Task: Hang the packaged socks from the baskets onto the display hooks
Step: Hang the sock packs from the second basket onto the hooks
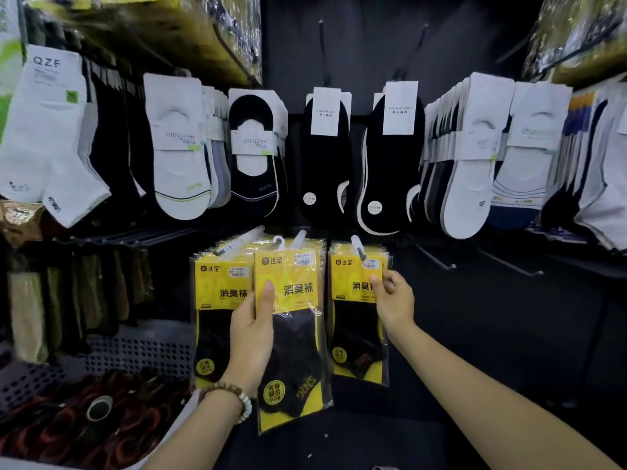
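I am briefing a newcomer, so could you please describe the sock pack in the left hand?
Below the row of black and white hanging socks, yellow packs form three groups. It is the middle pack, gripped by the left hand; unlike the left group and the right pack that the right hand pinches, it sits lower and forward.

both bare forearms reach forward and up. the left hand (252, 330) grips the middle pack (298, 351), thumb flat on its front, fingers behind; a bracelet (234, 398) circles the wrist. the right hand (393, 300), fingers curled, pinches the right pack (353, 334) at its edge.
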Available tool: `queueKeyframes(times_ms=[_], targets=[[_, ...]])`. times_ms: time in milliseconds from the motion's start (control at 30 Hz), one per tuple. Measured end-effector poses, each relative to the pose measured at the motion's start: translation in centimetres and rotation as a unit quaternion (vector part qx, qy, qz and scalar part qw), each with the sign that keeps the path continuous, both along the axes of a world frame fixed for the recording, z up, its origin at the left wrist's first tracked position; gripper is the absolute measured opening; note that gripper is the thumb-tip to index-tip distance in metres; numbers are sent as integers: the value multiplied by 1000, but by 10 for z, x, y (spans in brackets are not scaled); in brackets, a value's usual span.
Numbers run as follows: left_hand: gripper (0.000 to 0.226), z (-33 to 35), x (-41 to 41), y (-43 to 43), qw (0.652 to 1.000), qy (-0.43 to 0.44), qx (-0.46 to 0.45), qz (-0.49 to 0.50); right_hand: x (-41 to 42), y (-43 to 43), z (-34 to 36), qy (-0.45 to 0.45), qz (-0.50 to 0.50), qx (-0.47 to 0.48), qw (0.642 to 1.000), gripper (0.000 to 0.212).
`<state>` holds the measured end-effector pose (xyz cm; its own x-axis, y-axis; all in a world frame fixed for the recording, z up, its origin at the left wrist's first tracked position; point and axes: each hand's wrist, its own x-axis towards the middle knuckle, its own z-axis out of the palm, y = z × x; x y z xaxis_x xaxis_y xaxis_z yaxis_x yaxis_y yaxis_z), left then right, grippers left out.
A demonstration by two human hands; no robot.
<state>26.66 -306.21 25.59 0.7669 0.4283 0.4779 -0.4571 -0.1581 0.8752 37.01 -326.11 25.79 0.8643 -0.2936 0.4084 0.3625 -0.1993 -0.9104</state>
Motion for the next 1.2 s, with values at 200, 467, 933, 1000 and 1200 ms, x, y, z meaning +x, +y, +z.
queueKeyframes(times_ms=[200,467,933,1000,1200], targets=[[39,-4,8,-7,1000,-8,-2,-27,37,-9,0,66,-49,40,996,8],[26,-3,7,-16,997,11,3,-76,-7,-27,-20,128,13,92,987,7],[15,-2,-27,-60,984,83,12,-154,-115,-16,12,103,215,71,968,19],[13,-3,-28,-64,978,101,14,-180,-117,-23,9,93,179,84,976,16],[46,-3,-24,-79,969,134,29,-203,-102,-35,19,54,78,90,991,20]])
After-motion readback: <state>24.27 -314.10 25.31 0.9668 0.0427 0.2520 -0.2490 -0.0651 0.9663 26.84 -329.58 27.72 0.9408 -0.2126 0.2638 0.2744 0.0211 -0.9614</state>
